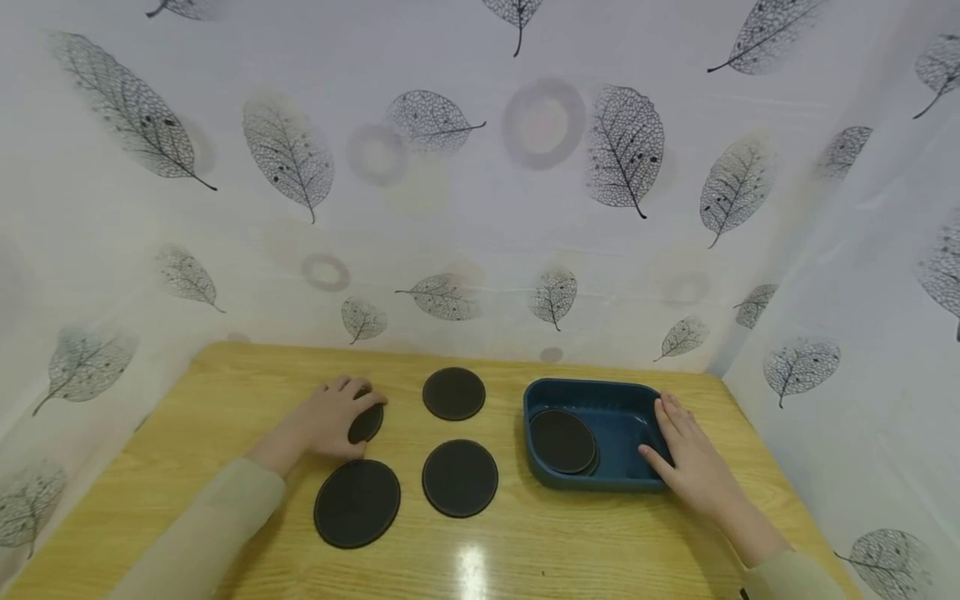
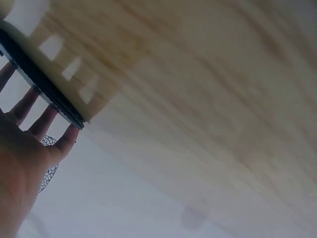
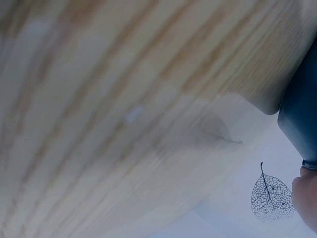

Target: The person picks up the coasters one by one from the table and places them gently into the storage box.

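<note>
My left hand (image 1: 335,417) grips a round black coaster (image 1: 365,422) by its edge at the left of the wooden table. In the left wrist view, its fingers (image 2: 25,105) touch the dark rim; the disc is seen edge-on and its contact with the table is unclear. My right hand (image 1: 693,458) rests over the right wall of a blue rectangular container (image 1: 630,483), thumb on the inner side. Inside the container, a black coaster (image 1: 562,442) lies at the left over another, slightly offset. Only a fingertip (image 3: 305,191) at the container's rim shows in the right wrist view.
Three more black coasters lie flat between the hand and container: a back coaster (image 1: 453,393), a front middle coaster (image 1: 460,478) and a front left coaster (image 1: 357,504). A leaf-patterned white sheet (image 1: 480,208) rises behind the wooden table (image 1: 570,550) and along both sides.
</note>
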### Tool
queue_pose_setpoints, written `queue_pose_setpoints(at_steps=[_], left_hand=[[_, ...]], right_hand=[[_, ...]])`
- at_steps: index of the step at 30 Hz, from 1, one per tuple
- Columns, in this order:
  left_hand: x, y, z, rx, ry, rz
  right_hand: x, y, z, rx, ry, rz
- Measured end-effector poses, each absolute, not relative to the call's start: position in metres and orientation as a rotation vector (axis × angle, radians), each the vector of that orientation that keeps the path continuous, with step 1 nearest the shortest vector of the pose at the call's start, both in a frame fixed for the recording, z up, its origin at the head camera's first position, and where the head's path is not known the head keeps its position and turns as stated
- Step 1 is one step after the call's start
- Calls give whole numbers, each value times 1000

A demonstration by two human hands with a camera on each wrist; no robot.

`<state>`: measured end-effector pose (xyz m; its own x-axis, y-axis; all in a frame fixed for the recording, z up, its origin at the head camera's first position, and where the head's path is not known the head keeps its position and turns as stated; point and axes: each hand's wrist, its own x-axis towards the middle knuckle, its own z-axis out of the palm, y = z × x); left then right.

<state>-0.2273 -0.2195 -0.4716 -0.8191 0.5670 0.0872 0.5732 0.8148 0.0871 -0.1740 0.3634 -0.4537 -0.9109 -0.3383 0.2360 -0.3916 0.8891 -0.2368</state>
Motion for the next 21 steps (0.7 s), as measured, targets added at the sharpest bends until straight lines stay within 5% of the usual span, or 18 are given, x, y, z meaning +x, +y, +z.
queue_pose_setpoints(at_steps=[21], left_hand=[[-230, -220, -471, -941, -2898, -101]], right_hand=[[-175, 363, -454, 552, -2881, 423]])
